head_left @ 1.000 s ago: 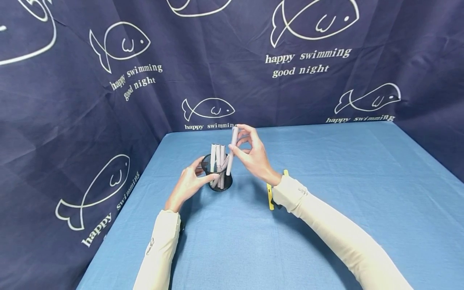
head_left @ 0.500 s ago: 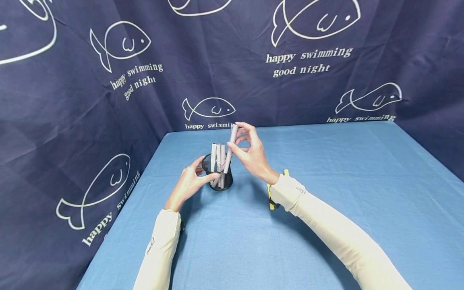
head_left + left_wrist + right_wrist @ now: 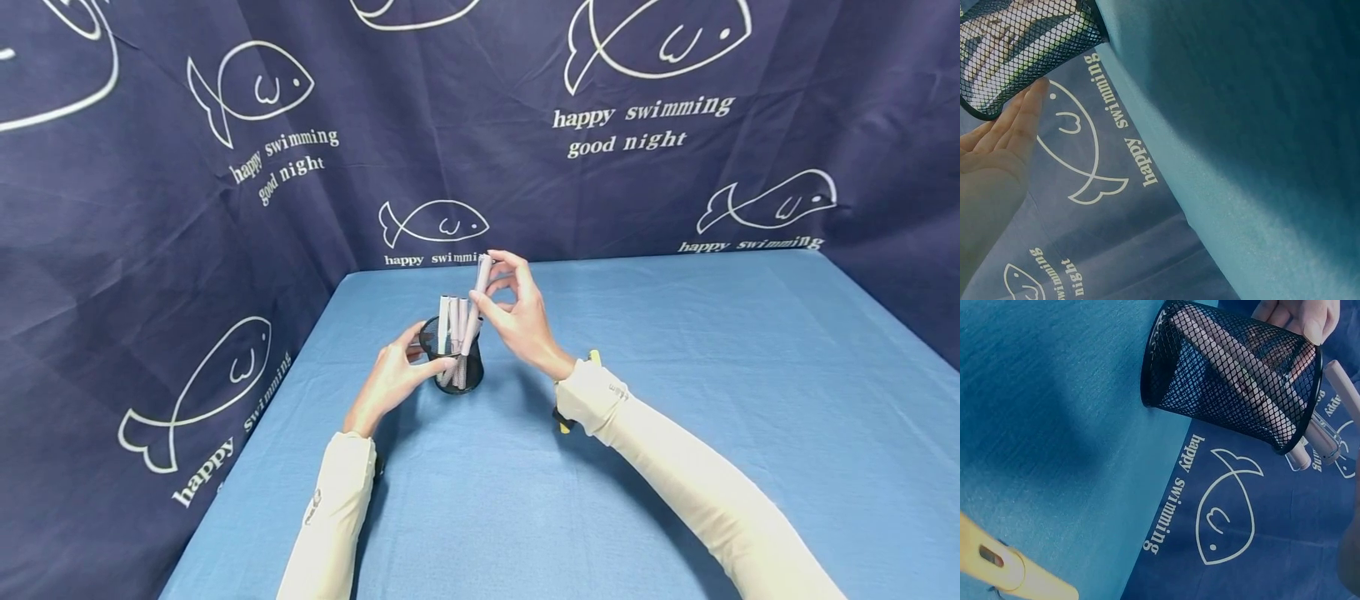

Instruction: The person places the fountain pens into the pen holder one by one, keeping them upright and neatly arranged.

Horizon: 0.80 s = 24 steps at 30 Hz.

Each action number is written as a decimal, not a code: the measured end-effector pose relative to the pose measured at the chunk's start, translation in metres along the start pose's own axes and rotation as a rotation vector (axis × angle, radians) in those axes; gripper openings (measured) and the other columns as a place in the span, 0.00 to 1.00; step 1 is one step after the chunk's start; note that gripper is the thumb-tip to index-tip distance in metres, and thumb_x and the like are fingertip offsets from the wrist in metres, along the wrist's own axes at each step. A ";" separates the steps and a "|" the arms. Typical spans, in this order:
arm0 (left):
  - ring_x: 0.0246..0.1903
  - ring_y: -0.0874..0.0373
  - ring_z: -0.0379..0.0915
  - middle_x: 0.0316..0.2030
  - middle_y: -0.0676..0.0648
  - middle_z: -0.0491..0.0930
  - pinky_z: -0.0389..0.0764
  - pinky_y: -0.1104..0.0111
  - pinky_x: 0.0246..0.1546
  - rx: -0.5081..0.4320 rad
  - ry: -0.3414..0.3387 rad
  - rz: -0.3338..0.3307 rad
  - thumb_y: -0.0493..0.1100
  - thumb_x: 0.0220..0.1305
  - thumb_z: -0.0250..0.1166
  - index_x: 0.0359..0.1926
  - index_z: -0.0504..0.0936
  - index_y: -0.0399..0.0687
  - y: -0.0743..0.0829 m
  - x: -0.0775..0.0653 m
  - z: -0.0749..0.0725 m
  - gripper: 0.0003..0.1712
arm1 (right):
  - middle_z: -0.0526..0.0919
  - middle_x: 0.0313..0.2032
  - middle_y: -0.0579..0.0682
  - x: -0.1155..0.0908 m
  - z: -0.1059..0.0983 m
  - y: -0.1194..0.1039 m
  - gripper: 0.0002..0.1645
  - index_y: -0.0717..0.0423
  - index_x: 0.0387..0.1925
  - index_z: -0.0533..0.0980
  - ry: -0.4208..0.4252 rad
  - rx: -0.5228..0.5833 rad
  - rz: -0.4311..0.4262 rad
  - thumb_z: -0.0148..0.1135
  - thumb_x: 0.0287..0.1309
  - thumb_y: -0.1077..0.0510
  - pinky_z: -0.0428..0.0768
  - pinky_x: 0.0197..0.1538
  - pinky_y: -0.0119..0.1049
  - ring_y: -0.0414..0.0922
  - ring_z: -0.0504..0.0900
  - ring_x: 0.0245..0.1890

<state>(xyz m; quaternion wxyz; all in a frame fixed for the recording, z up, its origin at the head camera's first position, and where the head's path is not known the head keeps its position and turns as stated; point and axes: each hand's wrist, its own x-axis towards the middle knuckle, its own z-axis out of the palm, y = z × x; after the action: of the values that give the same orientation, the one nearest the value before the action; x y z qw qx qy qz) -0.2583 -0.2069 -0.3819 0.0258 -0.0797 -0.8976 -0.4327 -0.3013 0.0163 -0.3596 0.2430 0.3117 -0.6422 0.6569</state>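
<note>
A black mesh pen cup [image 3: 472,375] stands on the blue cloth with several pale capped pens [image 3: 444,321] in it. My left hand [image 3: 390,379] grips the cup from the left, thumb across its front and fingers round the far side. In the left wrist view, my fingertips [image 3: 1038,94] lie against the mesh [image 3: 1035,53]. Between thumb and fingers my right hand [image 3: 525,321] pinches one more pale pen [image 3: 475,321]. That pen leans, its lower end overlapping the cup's right rim in the head view. In the right wrist view, the pen's end [image 3: 1335,372] shows just outside the rim [image 3: 1310,419].
A yellow object [image 3: 1016,572] with a slot lies on the cloth, partly hidden beneath my right cuff [image 3: 592,400] in the head view. Dark blue curtains [image 3: 450,125] with white fish drawings rise behind and to the left of the table [image 3: 675,350].
My right hand has shifted slightly left with its pen. The pen has tilted from nearly upright, its lower end moving left across the cup's right rim. My left hand keeps its grip.
</note>
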 end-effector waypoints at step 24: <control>0.61 0.40 0.77 0.65 0.38 0.76 0.76 0.50 0.62 -0.025 0.004 0.028 0.56 0.59 0.78 0.76 0.66 0.43 0.001 -0.001 0.000 0.51 | 0.72 0.49 0.68 0.002 0.010 -0.029 0.33 0.74 0.66 0.63 0.022 0.001 0.004 0.63 0.62 0.78 0.83 0.34 0.28 0.57 0.76 0.41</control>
<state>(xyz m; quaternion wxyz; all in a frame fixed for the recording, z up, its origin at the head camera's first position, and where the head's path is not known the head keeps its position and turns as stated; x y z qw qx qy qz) -0.2572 -0.2064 -0.3814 0.0326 -0.0918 -0.8909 -0.4436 -0.2808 0.0075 -0.3386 0.2485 0.3035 -0.6396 0.6611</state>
